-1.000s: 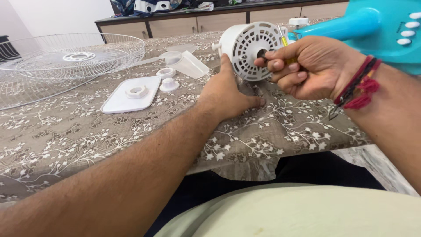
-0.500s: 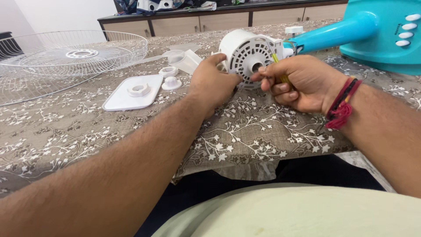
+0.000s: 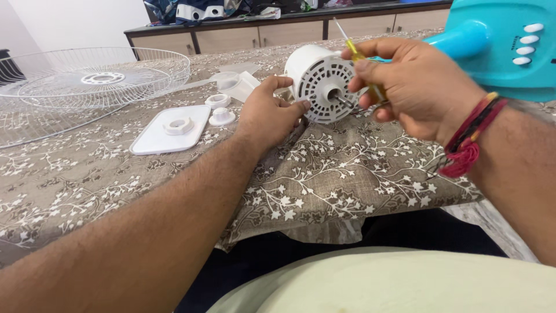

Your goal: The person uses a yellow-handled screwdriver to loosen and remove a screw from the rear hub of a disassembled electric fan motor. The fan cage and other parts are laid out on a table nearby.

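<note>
Motor housing [image 3: 322, 83]: white vented plastic drum, lying on its side on the patterned cloth [image 3: 324, 179], joined to the teal stand [image 3: 498, 40]. Likely heavy for its size and rigid; the grille ribs look thin, so best gripped around the smooth outer shell, not the vents or shaft.
Left hand [image 3: 267, 113]: cupped against the housing's lower edge, steadying it.
Right hand [image 3: 414, 87]: fingers pinched on a yellow screwdriver [image 3: 360, 58], held in front of the housing.
Nearby: wire guard [image 3: 81, 93], white plate [image 3: 171, 128], two caps [image 3: 220, 109].
</note>
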